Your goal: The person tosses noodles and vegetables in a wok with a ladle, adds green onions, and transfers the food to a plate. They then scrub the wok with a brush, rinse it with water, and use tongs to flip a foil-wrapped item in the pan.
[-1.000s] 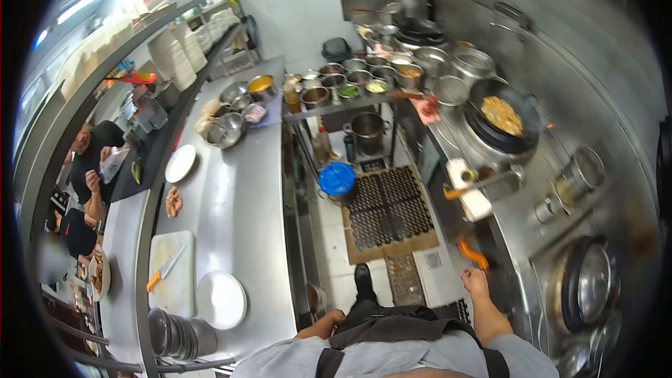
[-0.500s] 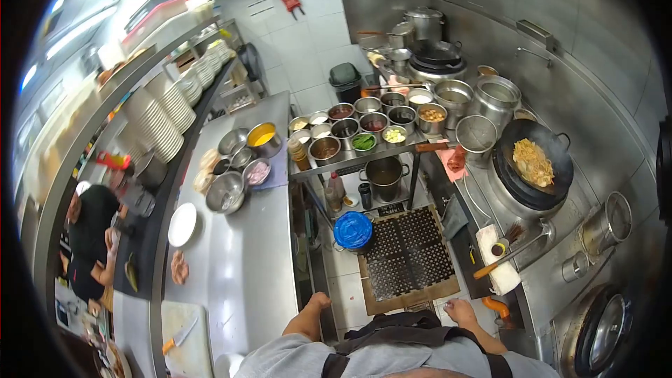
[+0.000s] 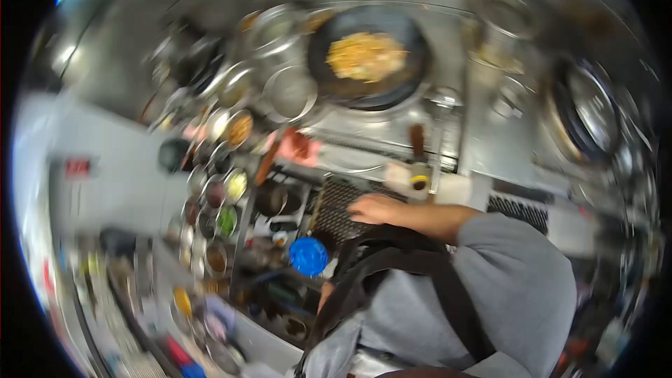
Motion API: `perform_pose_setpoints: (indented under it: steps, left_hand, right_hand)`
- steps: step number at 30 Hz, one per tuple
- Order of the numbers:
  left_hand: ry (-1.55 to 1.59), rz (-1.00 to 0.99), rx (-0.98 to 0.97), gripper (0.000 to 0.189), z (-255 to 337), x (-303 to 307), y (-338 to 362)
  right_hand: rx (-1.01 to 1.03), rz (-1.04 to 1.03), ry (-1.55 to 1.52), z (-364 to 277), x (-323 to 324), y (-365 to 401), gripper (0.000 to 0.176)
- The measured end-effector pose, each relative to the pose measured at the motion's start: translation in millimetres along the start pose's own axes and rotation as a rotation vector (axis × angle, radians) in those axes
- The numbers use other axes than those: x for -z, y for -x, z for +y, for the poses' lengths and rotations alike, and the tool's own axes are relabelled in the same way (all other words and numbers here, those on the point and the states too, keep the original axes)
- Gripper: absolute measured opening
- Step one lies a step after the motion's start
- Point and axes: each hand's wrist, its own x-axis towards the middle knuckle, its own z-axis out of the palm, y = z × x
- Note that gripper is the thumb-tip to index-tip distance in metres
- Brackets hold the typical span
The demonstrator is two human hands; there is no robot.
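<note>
Motion smears the whole view. My right hand hangs over the perforated floor mat, close to the stove's front edge; its fingers are too blurred to tell their shape. Only a small part of my left hand shows beside my dark apron, below the blue-covered container, and its fingers are hidden. Beyond the right hand, a black wok on the burner holds yellowish food. A brush with a brown head and a long-handled ladle lie at the stove's front.
Several metal containers with ingredients, one with green pieces, stand on a rack at the left. A strainer sits left of the wok. A lidded pot is at the right. A steel counter runs along the lower left.
The view has swung right and tilted toward the stove. My right arm now reaches across near the stove edge. My left hand is mostly hidden beside the apron.
</note>
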Motion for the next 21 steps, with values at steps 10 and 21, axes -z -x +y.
perform_pose_setpoints:
  steps: [10, 21]
  left_hand:
    - [-0.593, -0.031, -0.459, 0.02, -19.6, 195.1, -163.2]
    - [0.072, 0.0, -0.183, 0.038, 93.3, 316.2, -287.5]
  right_hand:
    - [-0.467, 0.695, -0.101, 43.6, 50.1, 62.8, 0.027]
    - [-1.318, 0.76, 0.028, 22.4, -28.3, 122.9, 0.041]
